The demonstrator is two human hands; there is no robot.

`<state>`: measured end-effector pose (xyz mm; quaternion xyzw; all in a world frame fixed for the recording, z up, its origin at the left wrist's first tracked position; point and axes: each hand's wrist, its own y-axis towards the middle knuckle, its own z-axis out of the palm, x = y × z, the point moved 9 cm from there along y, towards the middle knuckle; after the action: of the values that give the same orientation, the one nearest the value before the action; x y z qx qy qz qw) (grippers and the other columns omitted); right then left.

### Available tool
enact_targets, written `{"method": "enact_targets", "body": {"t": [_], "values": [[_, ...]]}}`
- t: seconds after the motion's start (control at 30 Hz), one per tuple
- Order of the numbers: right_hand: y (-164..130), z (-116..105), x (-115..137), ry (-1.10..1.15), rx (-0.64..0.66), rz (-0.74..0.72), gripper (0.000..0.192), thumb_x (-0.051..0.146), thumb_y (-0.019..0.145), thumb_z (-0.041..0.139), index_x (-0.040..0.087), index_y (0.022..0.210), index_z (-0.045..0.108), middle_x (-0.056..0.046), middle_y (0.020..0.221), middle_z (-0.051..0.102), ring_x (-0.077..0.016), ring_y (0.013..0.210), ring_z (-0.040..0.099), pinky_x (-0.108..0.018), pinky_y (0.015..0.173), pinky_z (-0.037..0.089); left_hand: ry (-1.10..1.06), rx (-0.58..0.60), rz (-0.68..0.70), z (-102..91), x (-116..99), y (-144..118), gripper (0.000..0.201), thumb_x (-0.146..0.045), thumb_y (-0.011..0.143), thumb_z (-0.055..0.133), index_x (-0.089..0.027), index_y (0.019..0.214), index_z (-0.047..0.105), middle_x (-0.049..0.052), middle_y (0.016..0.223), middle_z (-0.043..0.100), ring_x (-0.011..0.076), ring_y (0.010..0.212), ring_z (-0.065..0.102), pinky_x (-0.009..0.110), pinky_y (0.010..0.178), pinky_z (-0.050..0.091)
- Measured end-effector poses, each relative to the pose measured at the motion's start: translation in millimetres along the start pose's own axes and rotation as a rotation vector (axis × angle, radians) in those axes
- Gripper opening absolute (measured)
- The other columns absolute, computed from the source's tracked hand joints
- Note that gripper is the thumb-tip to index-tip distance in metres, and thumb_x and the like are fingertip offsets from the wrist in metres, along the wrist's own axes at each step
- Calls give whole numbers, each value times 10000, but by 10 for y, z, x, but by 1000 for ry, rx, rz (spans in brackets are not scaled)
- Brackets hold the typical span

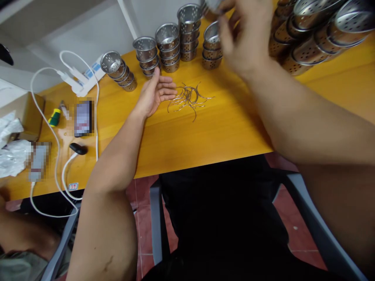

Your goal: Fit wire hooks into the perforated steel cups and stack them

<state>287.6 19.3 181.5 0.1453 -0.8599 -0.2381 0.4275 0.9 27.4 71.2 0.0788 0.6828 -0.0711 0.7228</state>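
My left hand (154, 93) rests open on the table, fingers stretched toward a loose pile of thin curved metal wires (189, 97). Whether the fingertips touch the wires I cannot tell. Raised at the top of the view, my right hand (249, 37) is closed on a perforated metal cup (210, 8), which is partly cut off by the frame edge. Just below that cup stands a short stack of similar cups (211, 52). Behind my left hand are more stacks, a tall one (189, 35), a middle one (167, 47) and another (145, 52).
A leaning cup stack (117, 72) stands left, near a white power strip (90, 78) with cables. Large cup stacks (319, 43) fill the right back. A phone (83, 119), a yellow-green object (54, 117) and crumpled plastic (14, 158) lie left. Another person's limb (29, 230) shows lower left.
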Motion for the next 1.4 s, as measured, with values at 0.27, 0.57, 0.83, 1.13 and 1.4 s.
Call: {"method": "enact_targets", "body": {"t": [0.27,0.57,0.83,1.13,1.4], "values": [[-648,1079,629,11,455,-406,297,270,1214,659,416,1422,812,33,1866,645,-323,1736,609,-568,1424,570,-93,-21,9,37,-73,-12,818,-1045,1136,517,-306,1266,841,105,1198,929,362,1255,938,417,929,832],[-649,1247,500,101,514,-371,329,455,1145,854,292,1422,783,-121,1434,808,-401,1285,769,-507,1119,644,-28,-45,64,25,65,151,964,-1240,950,516,-316,942,790,134,967,882,370,1161,936,398,834,800],[-634,1184,537,220,475,-381,361,634,1222,779,288,1143,717,-96,1209,740,-336,1065,713,-485,1015,632,-23,-56,125,38,49,108,953,-1197,1017,521,-274,879,715,73,850,720,347,1069,926,387,780,767],[-563,1221,463,221,398,-280,640,798,1216,714,295,873,518,-75,951,669,-347,987,676,-511,953,653,-8,-34,115,95,23,44,845,-1084,1085,642,-265,881,689,36,810,683,286,905,888,359,733,739],[-506,1230,418,230,374,-244,664,696,1184,800,290,796,446,-54,860,604,-329,895,648,-521,897,643,6,-14,128,109,37,45,868,-1119,1031,677,-262,927,760,56,844,748,284,888,895,375,746,767]]}}
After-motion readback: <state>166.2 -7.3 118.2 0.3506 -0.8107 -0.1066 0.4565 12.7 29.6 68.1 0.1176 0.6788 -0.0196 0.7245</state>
